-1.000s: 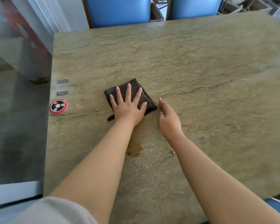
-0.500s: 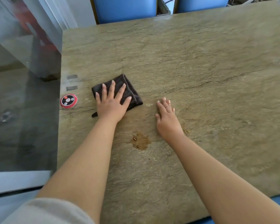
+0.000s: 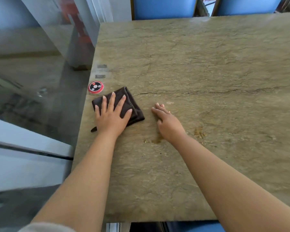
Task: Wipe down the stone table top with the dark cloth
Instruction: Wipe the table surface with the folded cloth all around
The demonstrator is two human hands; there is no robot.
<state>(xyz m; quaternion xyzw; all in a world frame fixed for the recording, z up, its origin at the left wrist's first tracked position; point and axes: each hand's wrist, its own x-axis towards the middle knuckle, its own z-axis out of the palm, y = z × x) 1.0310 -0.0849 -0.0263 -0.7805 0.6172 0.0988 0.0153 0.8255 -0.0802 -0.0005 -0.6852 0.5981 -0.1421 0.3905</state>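
Note:
The folded dark cloth (image 3: 134, 111) lies on the stone table top (image 3: 208, 64) near its left edge. My left hand (image 3: 111, 117) presses flat on the cloth with fingers spread, covering most of it. My right hand (image 3: 167, 124) rests palm down on the bare stone just right of the cloth and holds nothing. A brown stain (image 3: 199, 132) shows to the right of my right wrist. A smaller brown smear (image 3: 156, 140) lies partly under that wrist.
A round red and black call button (image 3: 95, 87) sits at the table's left edge, just beyond the cloth, with two grey stickers (image 3: 102, 66) further back. Two blue chairs (image 3: 162, 7) stand at the far side. A glass wall (image 3: 32, 81) runs along the left.
My left hand has slid the cloth left across the stone, up to the red button near the edge. My right hand has turned from its edge to lie flat.

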